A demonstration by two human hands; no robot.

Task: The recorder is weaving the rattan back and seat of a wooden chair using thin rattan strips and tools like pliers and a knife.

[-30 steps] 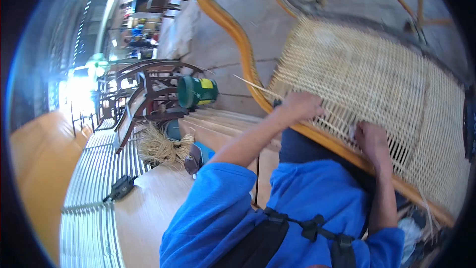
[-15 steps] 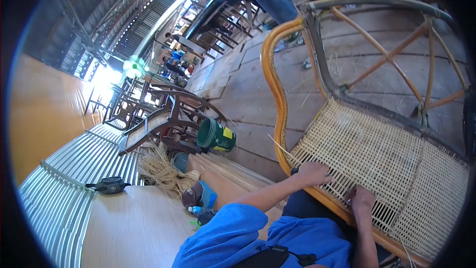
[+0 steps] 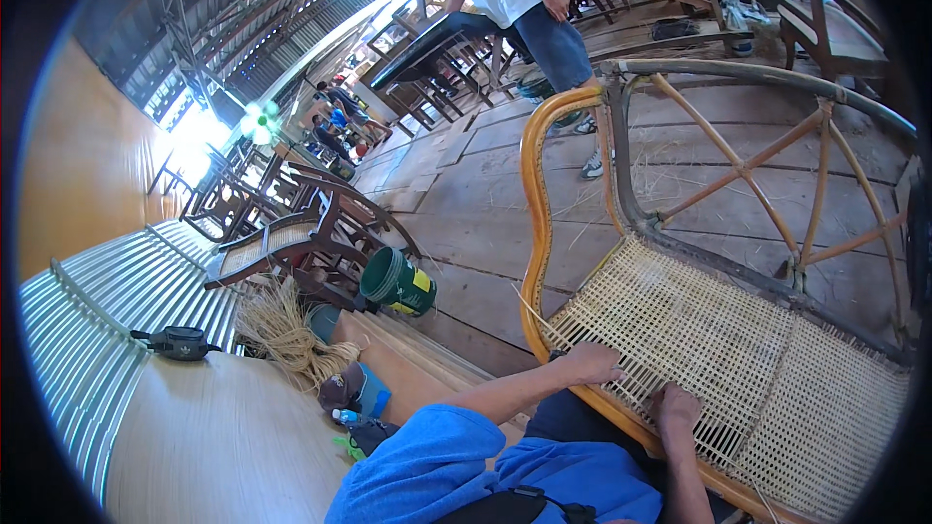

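A woven cane panel (image 3: pixel 714 330) fills a curved rattan chair frame (image 3: pixel 534 199) lying in front of me. My left hand (image 3: pixel 590 364) is closed at the panel's near left edge, over the loosely woven strands. A thin loose cane strand (image 3: pixel 536 315) sticks out beyond that hand, over the orange rim. Just to the right, my right hand (image 3: pixel 677 409) bends over the near part of the weave, its fingers curled down at the strands. Whatever its fingertips grip is hidden. Gaps between strands show near both hands; the weave is tighter farther right.
Crossed rattan bars (image 3: pixel 746 170) span the frame's far part. To the left are a green bucket (image 3: pixel 398 281), a bundle of loose cane (image 3: pixel 291 335), a cap (image 3: pixel 342 388) and a black pouch (image 3: pixel 182 343) on a board. A person (image 3: pixel 563 44) stands beyond the frame.
The whole view has tilted up, so the frame and my hands sit lower and farther left. Both hands stay at the same stretch of weave, with little visible movement.
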